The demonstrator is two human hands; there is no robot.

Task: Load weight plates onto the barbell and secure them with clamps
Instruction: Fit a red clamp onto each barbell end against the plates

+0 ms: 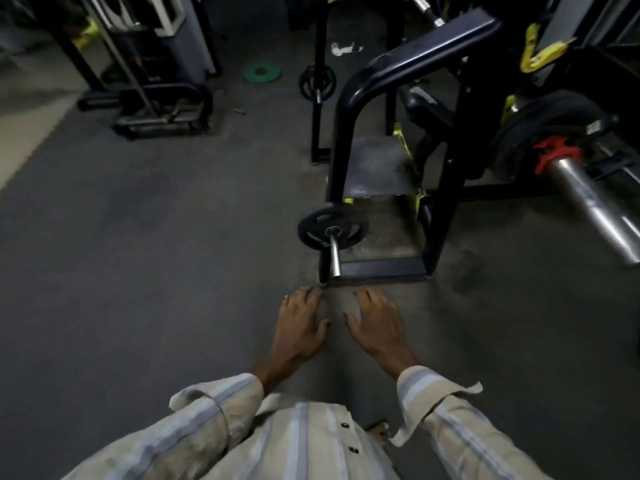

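A steel barbell sleeve [588, 199] juts in from the right, carrying black weight plates [540, 133] held by a red clamp [554, 155]. A small black plate [332, 228] hangs on a short steel peg [335, 252] at the foot of the black rack. Another black plate [317, 83] hangs on a post further back. A green plate [262, 72] lies flat on the floor far off. My left hand [299, 325] and my right hand [377, 322] hover over the floor in front of the peg, fingers spread, holding nothing.
The black rack frame [349, 109] with a footplate [377, 171] stands ahead at right. A dark machine base [162, 109] sits at the back left. Yellow straps [540, 50] hang at top right. Grey rubber floor [156, 237] spreads to the left.
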